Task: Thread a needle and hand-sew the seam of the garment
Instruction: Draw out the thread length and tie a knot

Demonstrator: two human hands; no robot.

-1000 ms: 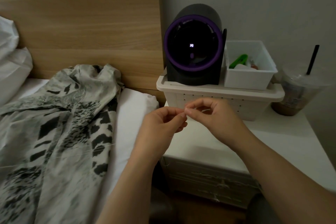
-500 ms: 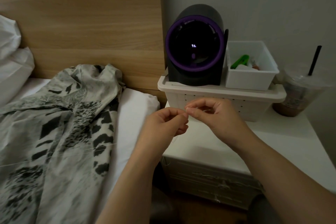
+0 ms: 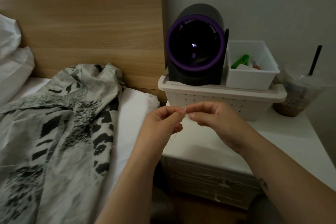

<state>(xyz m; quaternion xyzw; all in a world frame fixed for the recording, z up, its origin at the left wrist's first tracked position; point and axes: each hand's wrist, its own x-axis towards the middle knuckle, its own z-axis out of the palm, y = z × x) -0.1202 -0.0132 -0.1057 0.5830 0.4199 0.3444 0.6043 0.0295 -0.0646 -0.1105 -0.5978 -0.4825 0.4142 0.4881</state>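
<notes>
1. Since half a second ago the hands have scarcely shifted. What is new is a tiny loop of pale thread point(image 3: 185, 108) showing just above the meeting fingertips.
2. The left hand point(image 3: 163, 122) has its fingers curled, thumb and forefinger pinching the thread. A slack strand drops away beneath its palm.
3. The right hand point(image 3: 216, 120) pinches the same spot from the other side, its other fingers tucked under. The needle is too small to make out, so I cannot tell which hand has it.
4. Both hands hover over the left edge of the white tabletop point(image 3: 272, 143), just in front of the perforated basket point(image 3: 218, 96).
5. The garment point(image 3: 63, 132) lies spread on the bed point(image 3: 134, 107), to the left of the hands and well apart from them. A strand of thread crosses the garment roughly side to side, rising a little towards the hands. The left hand is the nearer one.
6. This looks like threading or knotting, with no sewing started. The next move likely carries the work left, onto the cloth.
</notes>
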